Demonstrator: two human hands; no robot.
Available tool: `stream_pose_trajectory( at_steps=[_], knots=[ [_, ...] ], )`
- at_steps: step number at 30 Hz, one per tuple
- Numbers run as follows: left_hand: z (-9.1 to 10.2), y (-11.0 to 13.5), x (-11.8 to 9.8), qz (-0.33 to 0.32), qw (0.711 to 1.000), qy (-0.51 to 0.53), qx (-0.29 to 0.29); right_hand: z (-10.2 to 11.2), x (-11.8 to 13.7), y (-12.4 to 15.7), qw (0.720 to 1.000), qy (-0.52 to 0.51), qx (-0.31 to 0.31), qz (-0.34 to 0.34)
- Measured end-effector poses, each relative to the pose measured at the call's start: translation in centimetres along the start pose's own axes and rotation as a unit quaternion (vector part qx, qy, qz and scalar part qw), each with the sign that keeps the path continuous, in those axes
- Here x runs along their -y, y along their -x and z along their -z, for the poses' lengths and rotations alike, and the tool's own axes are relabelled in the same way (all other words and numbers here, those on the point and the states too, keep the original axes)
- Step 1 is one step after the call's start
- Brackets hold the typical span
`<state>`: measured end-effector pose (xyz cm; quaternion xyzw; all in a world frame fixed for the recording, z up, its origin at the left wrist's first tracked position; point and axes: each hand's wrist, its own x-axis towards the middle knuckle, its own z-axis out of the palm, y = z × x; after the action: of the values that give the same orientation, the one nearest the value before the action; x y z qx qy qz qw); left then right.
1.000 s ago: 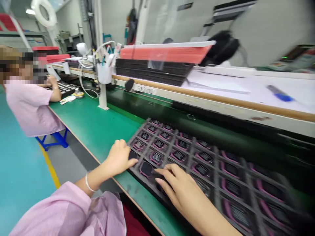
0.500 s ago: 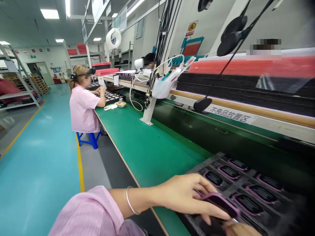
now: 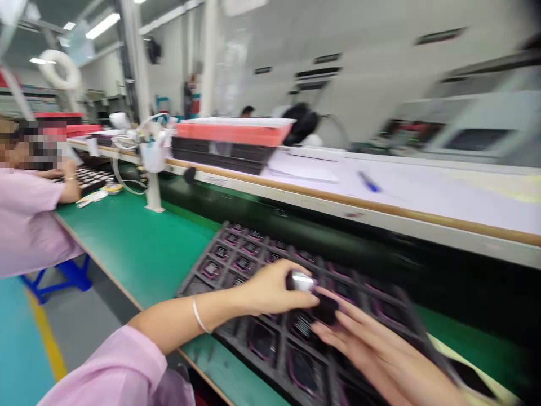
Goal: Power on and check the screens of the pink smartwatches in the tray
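Note:
My left hand (image 3: 270, 288) is closed around a glossy dark part (image 3: 301, 281) with rounded edges, which catches a bright reflection. Fingers of my right hand (image 3: 363, 335) close on a small black piece (image 3: 326, 309) right beside that part; motion blur hides its exact kind. Both hands hover over a dark foam tray (image 3: 243, 352) divided into compartments. Several black, purple-rimmed parts (image 3: 262, 339) lie in them, some with pale printed lines.
Green table (image 3: 114, 237) stretches left toward a person in pink (image 3: 29, 214) seated on a blue stool (image 3: 71, 273). Behind the tray runs a raised shelf (image 3: 380, 211) with red and black stacked sheets (image 3: 228, 141) and a blue pen (image 3: 369, 181). A dark flat object (image 3: 471, 376) lies at right.
The view has swung right, bringing more of the tray and shelf into sight. My left hand has turned the part it holds, and my right hand has come fully into view.

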<state>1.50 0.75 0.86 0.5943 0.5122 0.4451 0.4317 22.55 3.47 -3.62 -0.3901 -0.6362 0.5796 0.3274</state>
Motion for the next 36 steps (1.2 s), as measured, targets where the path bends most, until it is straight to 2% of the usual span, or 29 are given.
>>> stream_pose_trajectory(
  at_steps=[1,2,5,8,11,15,19,26,36],
  knots=[
    [-0.5,-0.2,-0.1,-0.004,1.0,-0.016,0.003,0.1,0.5,0.6,0.996,-0.077,-0.01,-0.044],
    [-0.9,-0.3,0.0,-0.01,1.0,-0.027,0.002,0.0,0.9,1.0,0.99,-0.13,-0.016,-0.061],
    [-1.7,-0.5,0.9,-0.029,0.998,-0.046,0.014,-0.5,1.6,1.2,0.975,-0.213,-0.003,-0.057],
    [-1.9,-0.2,1.8,-0.032,0.997,-0.066,0.034,-0.8,1.6,1.4,0.968,-0.248,0.013,-0.046],
    [-1.9,0.0,2.3,-0.014,0.996,-0.079,0.039,-0.9,1.2,1.8,0.963,-0.265,0.026,-0.039],
    [-2.1,0.1,2.6,-0.023,0.998,-0.055,0.015,-1.1,0.9,2.0,0.96,-0.272,0.051,-0.048],
    [-2.4,0.1,2.8,-0.018,0.998,-0.052,0.006,-1.1,1.0,2.0,0.952,-0.301,0.039,-0.051],
    [-2.6,0.5,2.2,-0.028,0.998,-0.06,-0.021,-1.2,1.0,2.2,0.949,-0.309,0.06,-0.036],
    [-2.7,0.6,1.9,-0.043,0.996,-0.08,-0.022,-1.2,0.8,2.2,0.952,-0.298,0.076,-0.014]
  ],
)
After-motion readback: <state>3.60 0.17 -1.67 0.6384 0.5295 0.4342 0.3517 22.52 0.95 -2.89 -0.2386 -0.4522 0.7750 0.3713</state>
